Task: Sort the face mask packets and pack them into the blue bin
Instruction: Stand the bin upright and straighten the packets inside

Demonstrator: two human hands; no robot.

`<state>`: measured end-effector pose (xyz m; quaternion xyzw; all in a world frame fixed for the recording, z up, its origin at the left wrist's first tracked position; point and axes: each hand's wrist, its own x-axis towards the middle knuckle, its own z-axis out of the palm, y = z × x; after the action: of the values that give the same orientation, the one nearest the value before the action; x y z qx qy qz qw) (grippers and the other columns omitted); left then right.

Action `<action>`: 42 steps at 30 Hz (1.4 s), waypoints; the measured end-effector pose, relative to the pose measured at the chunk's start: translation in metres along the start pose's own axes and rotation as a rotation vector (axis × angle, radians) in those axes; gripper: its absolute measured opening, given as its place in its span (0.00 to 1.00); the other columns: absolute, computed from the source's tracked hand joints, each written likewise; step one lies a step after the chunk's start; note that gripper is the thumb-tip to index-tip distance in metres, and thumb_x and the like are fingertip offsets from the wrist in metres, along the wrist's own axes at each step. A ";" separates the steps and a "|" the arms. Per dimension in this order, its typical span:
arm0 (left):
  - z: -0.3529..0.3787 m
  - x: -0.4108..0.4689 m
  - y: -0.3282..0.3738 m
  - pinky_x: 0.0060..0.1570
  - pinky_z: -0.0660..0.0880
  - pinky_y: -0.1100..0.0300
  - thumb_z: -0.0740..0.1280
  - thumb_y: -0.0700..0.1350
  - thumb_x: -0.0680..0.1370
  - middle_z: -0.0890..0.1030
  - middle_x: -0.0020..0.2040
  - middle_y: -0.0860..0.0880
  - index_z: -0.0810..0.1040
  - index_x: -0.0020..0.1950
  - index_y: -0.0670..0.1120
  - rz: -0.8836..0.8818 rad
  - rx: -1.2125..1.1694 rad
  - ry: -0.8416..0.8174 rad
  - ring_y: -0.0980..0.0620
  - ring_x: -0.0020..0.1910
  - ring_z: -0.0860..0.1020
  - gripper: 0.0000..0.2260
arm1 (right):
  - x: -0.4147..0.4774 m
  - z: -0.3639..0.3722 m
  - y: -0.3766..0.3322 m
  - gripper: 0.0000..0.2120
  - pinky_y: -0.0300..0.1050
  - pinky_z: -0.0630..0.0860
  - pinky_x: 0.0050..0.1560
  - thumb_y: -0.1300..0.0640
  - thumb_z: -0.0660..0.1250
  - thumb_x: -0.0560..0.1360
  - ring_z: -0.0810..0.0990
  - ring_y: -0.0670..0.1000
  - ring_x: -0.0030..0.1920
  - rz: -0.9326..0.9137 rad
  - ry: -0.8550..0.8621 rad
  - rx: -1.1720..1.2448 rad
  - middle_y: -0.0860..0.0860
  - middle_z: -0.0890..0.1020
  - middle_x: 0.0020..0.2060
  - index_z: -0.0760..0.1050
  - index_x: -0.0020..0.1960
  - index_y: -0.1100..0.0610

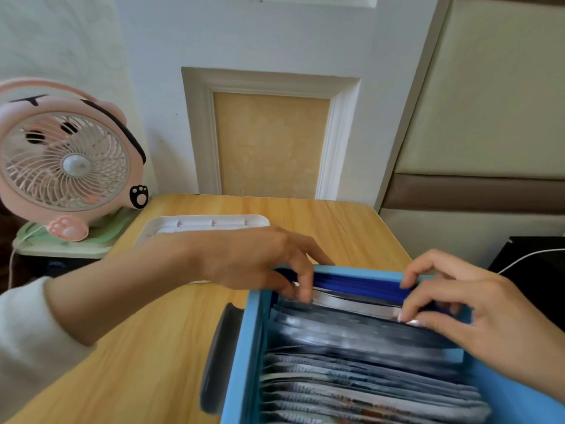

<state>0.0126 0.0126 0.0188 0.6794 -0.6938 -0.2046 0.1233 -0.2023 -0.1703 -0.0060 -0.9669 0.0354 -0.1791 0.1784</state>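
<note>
left hand (pixel 253 258), right hand (pixel 458 298) pinching one packet (pixel 357 302) by its ends, inside blue bin (pixel 241 362)

Reads to me as a home, likely a bedroom corner. A small wood-grain table (pixel 153 347) sits under both hands. Left of the left hand (pixel 253 258) is a pink cartoon-animal desk fan (pixel 65 162) on a pale green stand (pixel 61 243). Beyond the hands, the white wall has a moulded frame (pixel 201 133) round a yellow panel (pixel 270 145). Above the right hand (pixel 458 304) are cream padded panels (pixel 489 96), headboard-like. Just right of it, a white cable (pixel 532 254) lies across a black surface (pixel 547 270).
</note>
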 end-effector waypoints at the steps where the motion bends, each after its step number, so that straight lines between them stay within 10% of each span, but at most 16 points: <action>1: 0.000 0.000 -0.001 0.58 0.65 0.73 0.68 0.42 0.75 0.70 0.68 0.56 0.83 0.49 0.48 0.003 -0.041 -0.003 0.67 0.58 0.71 0.06 | 0.000 -0.002 0.001 0.09 0.38 0.71 0.35 0.37 0.64 0.64 0.75 0.48 0.34 -0.016 -0.012 0.051 0.41 0.76 0.49 0.80 0.37 0.39; 23: 0.004 0.002 0.004 0.53 0.63 0.78 0.69 0.43 0.74 0.75 0.61 0.53 0.82 0.45 0.46 -0.035 -0.001 0.074 0.71 0.53 0.70 0.02 | -0.006 -0.002 0.008 0.13 0.39 0.72 0.35 0.35 0.62 0.68 0.75 0.46 0.32 -0.036 0.045 0.041 0.41 0.77 0.47 0.79 0.37 0.40; 30: 0.005 -0.005 0.007 0.57 0.66 0.73 0.67 0.38 0.75 0.74 0.60 0.54 0.75 0.44 0.52 0.006 -0.046 0.090 0.59 0.62 0.71 0.09 | -0.019 -0.006 0.009 0.15 0.38 0.72 0.48 0.33 0.67 0.66 0.78 0.46 0.46 -0.111 0.003 0.075 0.43 0.76 0.53 0.80 0.43 0.41; 42: 0.006 -0.011 0.019 0.66 0.59 0.63 0.65 0.58 0.75 0.58 0.72 0.61 0.81 0.50 0.54 -0.027 0.243 -0.033 0.62 0.68 0.57 0.11 | -0.024 -0.012 0.002 0.11 0.36 0.72 0.48 0.37 0.61 0.73 0.78 0.43 0.48 -0.149 -0.047 -0.014 0.42 0.75 0.56 0.78 0.50 0.39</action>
<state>-0.0062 0.0245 0.0236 0.6950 -0.7063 -0.1319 0.0262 -0.2296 -0.1732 -0.0042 -0.9720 -0.0396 -0.1687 0.1586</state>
